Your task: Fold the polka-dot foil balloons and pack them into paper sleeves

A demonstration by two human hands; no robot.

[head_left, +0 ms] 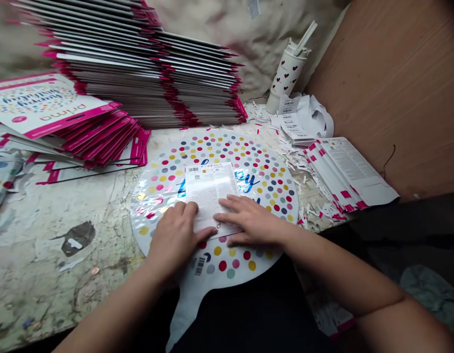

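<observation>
A round foil balloon [249, 162] with coloured dots lies flat on the worn table [46, 255], its tail hanging over the front edge. A white printed label sheet [210, 189] rests on its middle. My left hand [175, 238] lies on the sheet's lower left corner, fingers stretched flat. My right hand [251, 220] presses flat on the sheet's lower right, fingers spread and pointing left. Neither hand holds anything.
A tall stack of pink-edged cards [146, 63] stands behind the balloon, with a fanned pile [83, 130] at left. More printed sheets [344, 171] lie at right, beside paper scraps [296, 157] and a heart-patterned bottle [285, 78]. A brown board [396, 88] walls the right side.
</observation>
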